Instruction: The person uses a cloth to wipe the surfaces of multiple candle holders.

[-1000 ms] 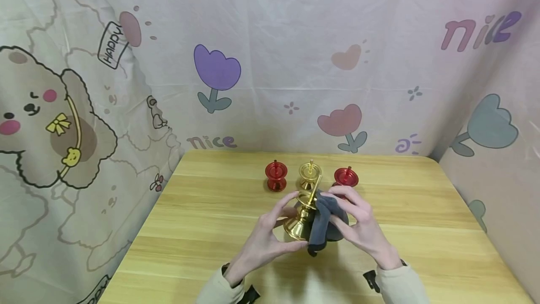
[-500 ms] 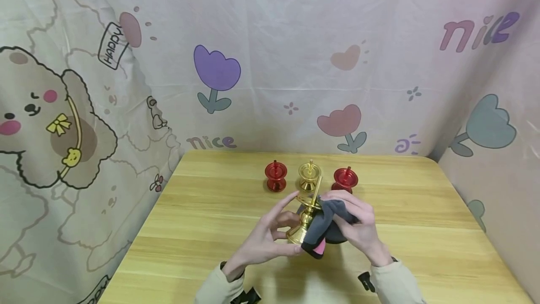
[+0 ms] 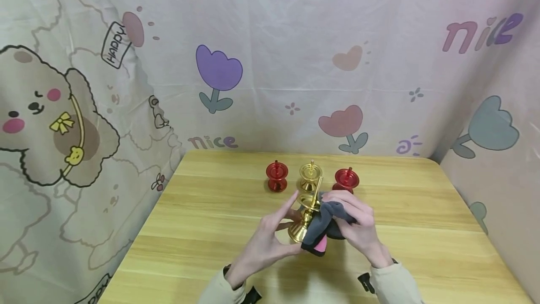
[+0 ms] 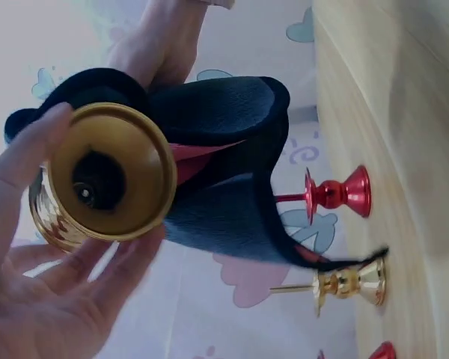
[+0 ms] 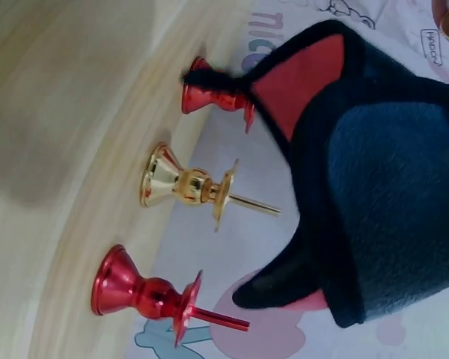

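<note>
The left hand (image 3: 270,243) holds a gold candlestick (image 3: 304,222) above the tabletop (image 3: 202,229), with its fingers curled around the flared base; in the left wrist view the hollow underside of the base faces the camera. The right hand (image 3: 358,229) grips a dark grey cloth (image 3: 322,229) with a pink inner side and presses it against the stem and base of the candlestick. Compared with one second ago, the cloth has moved a little lower on the candlestick and its pink lining now shows at the bottom edge, while the left fingers have shifted around the base. I judge from this that the wiping is in progress and goes along the lower part of the piece. Behind the hands, three more candlesticks stand in a row on the tabletop: a red one at left (image 3: 277,177), a gold one in the middle (image 3: 310,177), and another red one at right (image 3: 347,178), all upright and untouched.
</note>
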The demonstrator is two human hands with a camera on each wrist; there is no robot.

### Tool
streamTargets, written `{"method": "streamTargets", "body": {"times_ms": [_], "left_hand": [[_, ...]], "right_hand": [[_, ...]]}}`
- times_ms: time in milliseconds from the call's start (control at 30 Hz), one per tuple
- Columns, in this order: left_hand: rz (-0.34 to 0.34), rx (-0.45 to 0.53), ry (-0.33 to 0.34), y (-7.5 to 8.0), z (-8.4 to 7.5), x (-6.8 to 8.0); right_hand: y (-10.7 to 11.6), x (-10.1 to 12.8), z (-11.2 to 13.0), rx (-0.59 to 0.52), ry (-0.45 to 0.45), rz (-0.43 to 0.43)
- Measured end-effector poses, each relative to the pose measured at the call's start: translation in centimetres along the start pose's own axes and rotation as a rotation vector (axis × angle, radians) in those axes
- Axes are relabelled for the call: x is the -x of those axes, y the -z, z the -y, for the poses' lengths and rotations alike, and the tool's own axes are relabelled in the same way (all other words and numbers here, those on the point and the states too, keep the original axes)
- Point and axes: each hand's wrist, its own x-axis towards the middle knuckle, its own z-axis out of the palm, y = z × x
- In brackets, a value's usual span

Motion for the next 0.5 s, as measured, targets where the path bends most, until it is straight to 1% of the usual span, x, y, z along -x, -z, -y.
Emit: {"method": "streamTargets", "body": {"times_ms": [67, 133, 233, 300, 367, 433, 500], "left_hand": [[0.005, 0.069, -0.015, 0.17, 0.09, 0.08], [0.031, 0.173, -0.023, 0.41, 0.29, 0.14], [0.096, 0.301, -0.014, 0.77, 0.64, 0.14], [0.134, 0.341, 0.016, 0.91, 0.83, 0.03], [0.153, 0.325, 0.051, 0.92, 0.92, -0.09], [0.15, 0.253, 0.061, 0.76, 0.97, -0.21], [0.131, 0.158, 0.047, 0.5, 1.01, -0.28]], "right_hand": [[-0.03, -0.06, 0.06, -0.015, -0.014, 0.002], [-0.07, -0.04, 0.08, -0.05, -0.037, 0.007], [-0.1, 0.12, 0.04, -0.108, -0.067, 0.01], [-0.11, 0.27, -0.02, -0.126, -0.081, 0.003], [-0.1, 0.44, -0.09, -0.114, -0.085, -0.013], [-0.11, 0.61, -0.18, -0.075, -0.078, -0.028], [-0.14, 0.74, -0.28, -0.034, -0.066, -0.039]]}}
